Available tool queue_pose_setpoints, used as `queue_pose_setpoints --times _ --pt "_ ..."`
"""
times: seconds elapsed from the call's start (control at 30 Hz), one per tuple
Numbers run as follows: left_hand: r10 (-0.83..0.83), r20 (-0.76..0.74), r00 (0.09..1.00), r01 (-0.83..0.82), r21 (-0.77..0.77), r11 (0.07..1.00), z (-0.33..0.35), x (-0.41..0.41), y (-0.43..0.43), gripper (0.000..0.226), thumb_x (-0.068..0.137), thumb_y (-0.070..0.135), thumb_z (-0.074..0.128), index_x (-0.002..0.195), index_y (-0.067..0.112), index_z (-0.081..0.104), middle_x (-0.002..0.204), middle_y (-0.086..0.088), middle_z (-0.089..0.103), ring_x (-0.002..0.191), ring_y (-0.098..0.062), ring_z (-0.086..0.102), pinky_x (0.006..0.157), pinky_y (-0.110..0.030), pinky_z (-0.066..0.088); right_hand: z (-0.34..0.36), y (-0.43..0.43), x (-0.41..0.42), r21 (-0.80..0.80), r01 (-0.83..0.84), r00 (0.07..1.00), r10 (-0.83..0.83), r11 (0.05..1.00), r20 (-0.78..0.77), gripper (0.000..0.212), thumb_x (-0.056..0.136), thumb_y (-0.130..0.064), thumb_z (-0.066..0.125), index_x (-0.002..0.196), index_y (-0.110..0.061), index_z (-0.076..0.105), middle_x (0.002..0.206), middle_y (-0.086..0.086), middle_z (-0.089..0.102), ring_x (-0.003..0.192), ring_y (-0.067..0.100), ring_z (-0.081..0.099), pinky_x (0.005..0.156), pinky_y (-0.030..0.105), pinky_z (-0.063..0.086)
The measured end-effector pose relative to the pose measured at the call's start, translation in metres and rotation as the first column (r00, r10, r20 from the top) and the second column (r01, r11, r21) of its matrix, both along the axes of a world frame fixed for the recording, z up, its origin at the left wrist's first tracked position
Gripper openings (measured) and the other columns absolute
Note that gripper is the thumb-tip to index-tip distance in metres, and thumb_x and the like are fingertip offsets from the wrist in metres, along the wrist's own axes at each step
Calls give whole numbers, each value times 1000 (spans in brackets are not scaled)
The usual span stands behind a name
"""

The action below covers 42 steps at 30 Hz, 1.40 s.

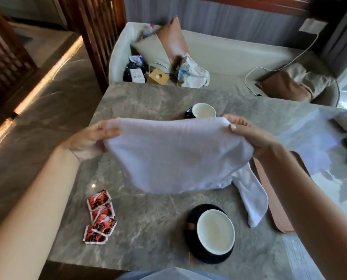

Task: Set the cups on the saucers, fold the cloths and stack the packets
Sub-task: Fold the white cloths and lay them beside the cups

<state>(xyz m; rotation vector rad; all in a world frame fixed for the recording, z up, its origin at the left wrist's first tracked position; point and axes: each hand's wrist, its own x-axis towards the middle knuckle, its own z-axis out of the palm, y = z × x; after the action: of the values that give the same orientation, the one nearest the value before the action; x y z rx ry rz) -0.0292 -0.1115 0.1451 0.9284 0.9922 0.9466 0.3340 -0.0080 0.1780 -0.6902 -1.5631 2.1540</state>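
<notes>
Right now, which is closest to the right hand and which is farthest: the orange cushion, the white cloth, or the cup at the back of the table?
1. white cloth: pinched in the fingers of the right hand, so it touches.
2. back cup: on the table, just behind the hand and to its left.
3. orange cushion: on the sofa, beyond the table.

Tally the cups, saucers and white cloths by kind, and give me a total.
cups: 2
saucers: 2
white cloths: 2 (one held up, one lying on the table)
total: 6
</notes>
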Motion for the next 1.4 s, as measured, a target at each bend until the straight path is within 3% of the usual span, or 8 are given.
queue_pose_setpoints --times 0.17,0.33,0.47,0.67,0.93,1.13,1.3,1.4 --pt "344 86 935 -331 -133 934 -29 -7 -3 20 87 7 48 94 16 65 82 1 73 82 -13 67 72 -22 56 -27 20 -34 -136 11 1000 -8 991 17 52 66 -34 83 112 -17 66 95 4 73 82 13 71 72 26 58" --pt "620 88 779 -621 -27 784 -7 -25 18 30 88 4 52 79 25 72 72 9 74 75 -7 70 68 -19 57 -9 55 -69 -104 85 995 -90 991 -35 53 57 -33 89 104 -25 67 93 -3 71 76 8 68 68 24 58" --pt "620 176 764 -641 105 760 28 -48 36 25 81 8 58 85 26 75 85 7 73 89 -9 69 75 -23 54 18 85 -90 -37 174 978 -177 984 -110 61 55 -32 90 109 -24 64 99 -5 73 87 9 68 78 25 56" --pt "584 -16 812 -567 216 795 24 -56 32 27 82 13 50 77 32 68 84 10 67 90 -10 62 88 -28 48 8 100 -84 -47 78 993 -82 996 -84 52 60 -29 87 105 -24 62 97 -5 71 84 10 68 74 26 57" --pt "646 -163 746 -665 -130 735 -104 -27 -48 24 87 -2 48 80 16 63 65 10 72 63 -1 65 56 -14 53 -113 30 -22 -271 -46 955 122 961 269 20 84 -3 59 99 -15 61 88 3 66 80 16 66 74 29 57" --pt "544 -261 797 -601 -263 754 -158 -13 -114 31 66 37 71 95 28 73 97 5 75 88 -6 69 72 -26 52 -147 -19 5 -446 77 897 134 892 421 14 83 -10 59 92 -19 64 79 1 60 72 14 60 70 30 53" --pt "568 -332 753 -650 -237 722 -164 -3 -116 28 75 36 69 101 26 67 100 6 71 92 -4 65 80 -26 47 -153 -18 -2 -417 192 881 31 888 472 11 83 -12 63 92 -19 65 72 -3 63 63 7 61 58 21 54" --pt "611 -410 677 -710 -147 689 -161 -2 -86 6 86 20 62 85 25 65 91 11 65 77 11 61 67 -7 46 -161 -10 -19 -275 310 828 -116 910 549 9 92 -11 58 94 -19 62 70 -5 57 57 -1 58 52 16 51"
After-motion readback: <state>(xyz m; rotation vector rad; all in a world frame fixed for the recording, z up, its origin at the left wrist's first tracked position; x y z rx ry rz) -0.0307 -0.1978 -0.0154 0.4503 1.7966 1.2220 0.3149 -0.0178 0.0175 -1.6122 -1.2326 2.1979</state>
